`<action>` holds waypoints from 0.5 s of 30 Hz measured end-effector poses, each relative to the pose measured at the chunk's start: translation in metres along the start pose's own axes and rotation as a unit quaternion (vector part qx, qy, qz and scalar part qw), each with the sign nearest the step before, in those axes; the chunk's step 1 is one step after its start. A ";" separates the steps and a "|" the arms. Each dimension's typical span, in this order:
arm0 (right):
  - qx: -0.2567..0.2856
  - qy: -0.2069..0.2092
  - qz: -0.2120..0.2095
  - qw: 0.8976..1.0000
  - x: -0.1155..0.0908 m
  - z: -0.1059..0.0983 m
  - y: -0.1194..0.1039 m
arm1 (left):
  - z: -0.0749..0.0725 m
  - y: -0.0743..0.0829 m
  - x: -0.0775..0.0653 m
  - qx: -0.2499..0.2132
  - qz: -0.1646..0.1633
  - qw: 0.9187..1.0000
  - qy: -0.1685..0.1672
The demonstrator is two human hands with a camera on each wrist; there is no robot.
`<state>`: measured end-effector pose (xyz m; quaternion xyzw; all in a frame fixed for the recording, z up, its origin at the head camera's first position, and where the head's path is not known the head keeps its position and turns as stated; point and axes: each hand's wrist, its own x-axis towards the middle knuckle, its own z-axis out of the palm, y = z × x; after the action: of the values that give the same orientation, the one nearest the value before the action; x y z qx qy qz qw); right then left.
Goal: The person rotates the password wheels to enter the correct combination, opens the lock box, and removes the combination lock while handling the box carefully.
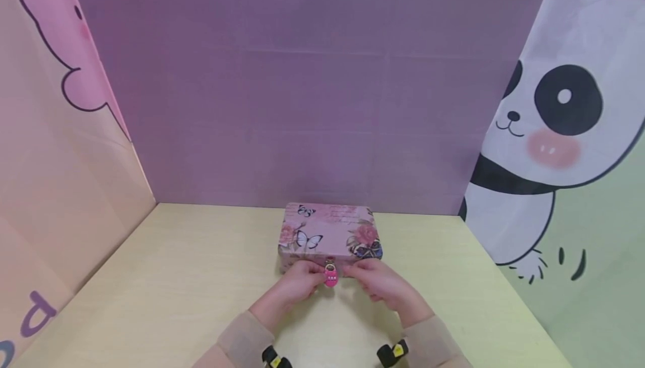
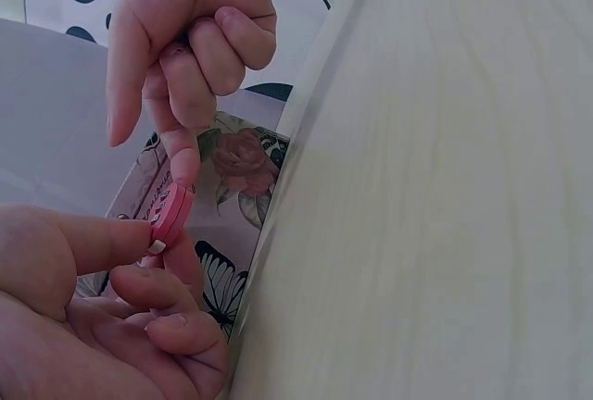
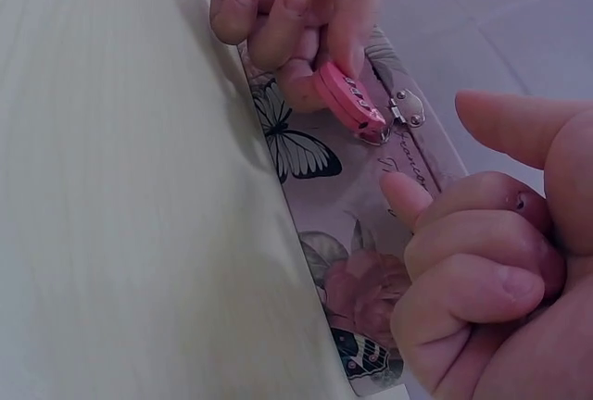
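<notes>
A pink tin box (image 1: pixel 330 228) with butterflies and roses printed on it lies on the table, lid down. From the metal clasp (image 3: pixel 409 108) on its front hangs a small pink combination padlock (image 1: pixel 330 278). My left hand (image 1: pixel 300 279) pinches the padlock between thumb and index finger, with its number dials visible in the right wrist view. My right hand (image 1: pixel 381 282) holds nothing. Its thumb and index finger point out while the other fingers curl in. In the right wrist view its index fingertip (image 3: pixel 405 198) is close to the box front, apart from the padlock.
The pale wooden table (image 1: pixel 211 267) runs back to a purple panel (image 1: pixel 312 88) behind the box. A panda-printed panel (image 1: pixel 564 149) stands on the right, and a pink-and-peach panel (image 1: pixel 60 177) on the left.
</notes>
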<state>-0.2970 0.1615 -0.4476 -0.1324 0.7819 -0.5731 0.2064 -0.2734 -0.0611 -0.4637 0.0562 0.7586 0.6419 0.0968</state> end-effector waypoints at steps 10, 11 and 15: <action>-0.033 0.014 -0.015 0.999 0.003 0.011 0.002 | 0.000 0.001 -0.001 -0.004 0.000 1.000 -0.007; -0.034 0.015 -0.017 0.999 0.003 0.012 0.003 | 0.000 0.000 0.000 -0.004 0.000 1.000 -0.008; -0.029 0.016 -0.021 0.999 0.006 0.018 0.004 | 0.000 0.000 0.000 -0.007 0.003 1.000 -0.007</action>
<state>-0.2938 0.1449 -0.4576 -0.1456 0.7986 -0.5564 0.1774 -0.2738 -0.0613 -0.4640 0.0626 0.7530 0.6473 0.1003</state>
